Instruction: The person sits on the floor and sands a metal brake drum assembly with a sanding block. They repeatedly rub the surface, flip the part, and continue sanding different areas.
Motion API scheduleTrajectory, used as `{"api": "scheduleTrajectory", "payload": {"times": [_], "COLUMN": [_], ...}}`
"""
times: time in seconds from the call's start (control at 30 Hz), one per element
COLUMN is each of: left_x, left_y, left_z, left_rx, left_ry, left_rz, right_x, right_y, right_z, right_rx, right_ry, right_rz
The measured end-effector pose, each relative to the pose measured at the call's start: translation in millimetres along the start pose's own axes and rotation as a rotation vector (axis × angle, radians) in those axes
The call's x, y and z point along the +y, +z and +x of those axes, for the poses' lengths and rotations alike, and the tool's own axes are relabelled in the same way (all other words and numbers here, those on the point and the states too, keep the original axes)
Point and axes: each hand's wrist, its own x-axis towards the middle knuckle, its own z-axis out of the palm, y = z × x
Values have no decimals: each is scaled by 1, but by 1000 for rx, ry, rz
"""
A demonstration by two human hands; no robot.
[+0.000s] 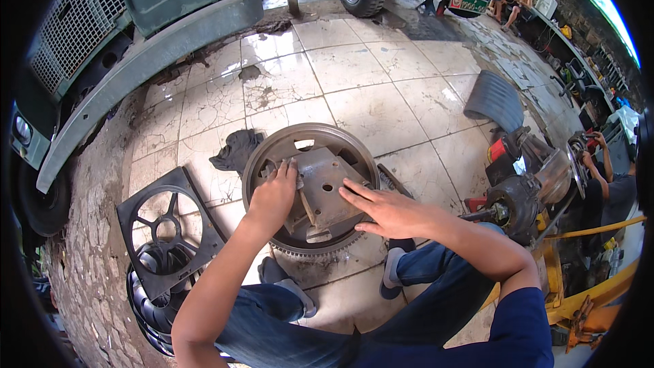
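On the tiled floor (pixel 368 112), just beyond the person's feet (pixel 393 276), a big toothed metal wheel (pixel 300 129) lies flat, w/ a holed metal plate (pixel 319 169) inside its rim. L hand (pixel 274 194) is over the plate's L edge, fingers bent & close together, tips by the far L corner; can't tell if they pinch anything. A narrow metal bar (pixel 307 206) lies just R of that hand, pointing twd the plate's near edge. R hand (pixel 388 211) has its fingers spread, tips at the plate's R side, thumb apart, nr the wheel's R rim.

Dark cloth (pixel 238 151) sits on the floor nr the wheel's far L rim. Twd the floor's L edge: a black fan shroud (pixel 185 187), partly over a black fan (pixel 163 310). Twd its R edge: a curved ribbed sheet (pixel 494 101), plus a co-worker's hands (pixel 598 138) at a round disc (pixel 577 163).
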Motion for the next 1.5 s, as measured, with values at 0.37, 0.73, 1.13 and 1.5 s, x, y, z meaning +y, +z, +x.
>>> {"api": "scheduleTrajectory", "payload": {"times": [0.37,0.73,1.13,1.5], "left_x": [4,8,5,15], "left_y": [1,4,-10,-19], "left_z": [-1,1,0,-13], "left_rx": [22,75,37,7], "left_ry": [30,95,135,137], "left_rz": [69,222,-78,-81], "right_x": [-2,-2,-1,7], "right_y": [0,-6,-2,-3], "right_z": [0,0,-1,-4], "right_rx": [-18,-46,-14,28], "right_ry": [17,23,67,78], "right_rz": [6,30,12,-57]}}
